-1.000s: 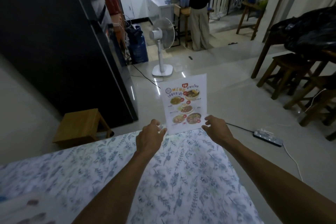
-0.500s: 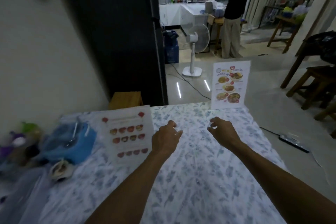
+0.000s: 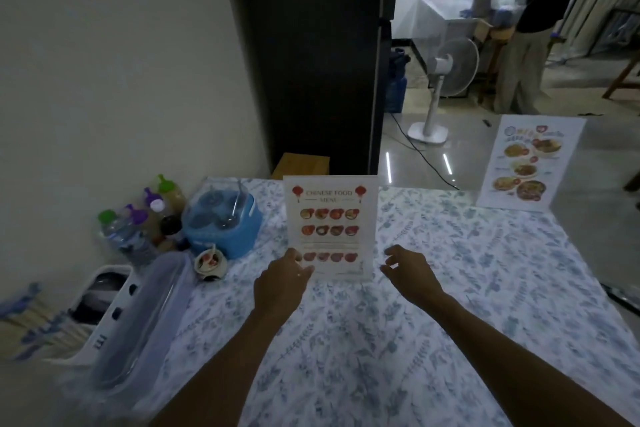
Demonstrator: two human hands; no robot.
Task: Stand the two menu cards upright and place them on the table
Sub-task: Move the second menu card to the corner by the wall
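Reaching left hand (image 3: 280, 282), perhaps touching menu card (image 3: 330, 225)

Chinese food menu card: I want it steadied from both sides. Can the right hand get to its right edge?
Probably yes: the right hand hovers open beside the Chinese food menu card, nothing between.

bare tablecloth (image 3: 433, 253) right; blue container (image 3: 225, 222) crowds left.

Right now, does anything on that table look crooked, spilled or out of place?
Nothing stands out. The Chinese food menu card stands upright between the left hand and right hand; the other menu card stands upright at the table's far right corner. No spills show.
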